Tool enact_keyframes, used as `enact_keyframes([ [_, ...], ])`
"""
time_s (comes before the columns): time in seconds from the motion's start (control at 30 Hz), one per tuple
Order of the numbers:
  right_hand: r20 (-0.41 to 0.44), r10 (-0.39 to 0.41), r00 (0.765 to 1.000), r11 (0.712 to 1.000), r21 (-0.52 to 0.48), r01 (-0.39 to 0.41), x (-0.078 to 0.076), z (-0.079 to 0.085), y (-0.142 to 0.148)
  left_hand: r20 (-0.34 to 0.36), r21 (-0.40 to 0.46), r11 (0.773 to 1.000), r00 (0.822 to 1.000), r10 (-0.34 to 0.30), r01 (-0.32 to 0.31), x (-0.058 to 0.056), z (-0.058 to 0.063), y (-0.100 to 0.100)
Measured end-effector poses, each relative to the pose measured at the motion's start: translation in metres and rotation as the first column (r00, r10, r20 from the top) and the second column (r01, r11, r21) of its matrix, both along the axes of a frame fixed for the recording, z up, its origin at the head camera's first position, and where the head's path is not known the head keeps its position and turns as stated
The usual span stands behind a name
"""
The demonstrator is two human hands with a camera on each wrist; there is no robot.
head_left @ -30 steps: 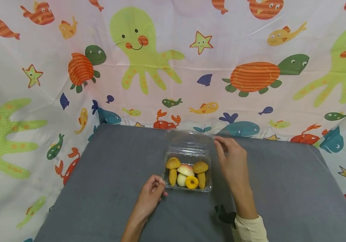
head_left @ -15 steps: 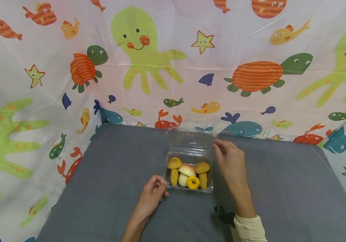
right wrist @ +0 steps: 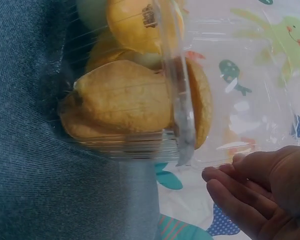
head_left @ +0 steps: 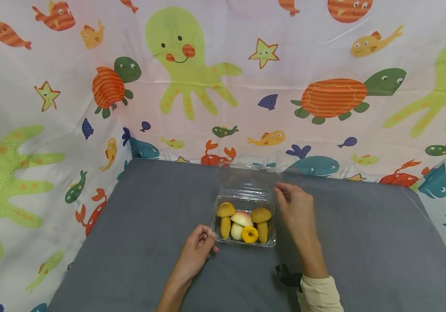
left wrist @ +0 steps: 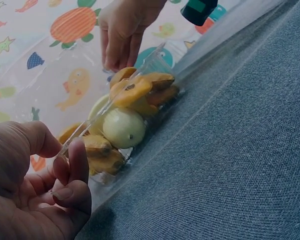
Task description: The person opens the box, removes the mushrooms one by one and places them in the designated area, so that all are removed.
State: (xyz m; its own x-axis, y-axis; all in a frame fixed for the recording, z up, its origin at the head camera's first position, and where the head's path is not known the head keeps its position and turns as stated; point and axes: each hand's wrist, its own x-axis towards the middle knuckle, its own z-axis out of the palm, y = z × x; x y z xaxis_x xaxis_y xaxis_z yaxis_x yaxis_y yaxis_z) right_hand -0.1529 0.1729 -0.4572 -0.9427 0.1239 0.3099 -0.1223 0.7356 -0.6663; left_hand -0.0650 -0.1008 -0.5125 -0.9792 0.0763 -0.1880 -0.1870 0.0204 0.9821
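A clear plastic clamshell container (head_left: 244,245) stands on the grey cloth with its lid (head_left: 248,178) raised at the back. Inside lie toy mushrooms: a tan mushroom (head_left: 226,225) at the left, another tan mushroom (head_left: 262,229) at the right, and a pale mushroom (head_left: 236,231) with a reddish cap between them. A yellow ring-shaped piece (head_left: 249,234) sits in front. My left hand (head_left: 199,247) pinches the container's left front rim between thumb and finger, as the left wrist view shows. My right hand (head_left: 296,212) pinches the lid's right edge with its fingertips.
Grey cloth (head_left: 148,216) covers the table. Behind it and at the sides hangs a white curtain (head_left: 223,65) printed with sea animals. A dark strap (head_left: 288,276) sticks out by my right wrist, beside a cream sleeve (head_left: 319,294).
My right hand has come slightly down and toward me along the lid's edge. The left hand keeps its hold on the rim. The whole head view has shifted a little.
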Motion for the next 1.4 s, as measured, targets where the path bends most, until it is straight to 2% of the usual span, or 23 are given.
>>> enact_keyframes([
  [0.43,0.070,-0.014,0.997,1.000,-0.026,0.016,-0.005,-0.012,0.002,-0.011,0.006,1.000,1.000,-0.015,0.015,-0.001,-0.003,-0.001],
  [0.8,0.042,0.002,0.999,0.993,-0.118,0.003,-0.002,-0.016,0.001,-0.011,-0.005,0.999,0.999,-0.032,0.032,0.002,0.001,-0.002],
  [1.4,0.075,-0.047,0.996,0.992,-0.117,0.055,-0.007,-0.020,0.003,-0.020,0.000,1.000,0.999,-0.031,0.031,0.002,0.001,-0.002],
])
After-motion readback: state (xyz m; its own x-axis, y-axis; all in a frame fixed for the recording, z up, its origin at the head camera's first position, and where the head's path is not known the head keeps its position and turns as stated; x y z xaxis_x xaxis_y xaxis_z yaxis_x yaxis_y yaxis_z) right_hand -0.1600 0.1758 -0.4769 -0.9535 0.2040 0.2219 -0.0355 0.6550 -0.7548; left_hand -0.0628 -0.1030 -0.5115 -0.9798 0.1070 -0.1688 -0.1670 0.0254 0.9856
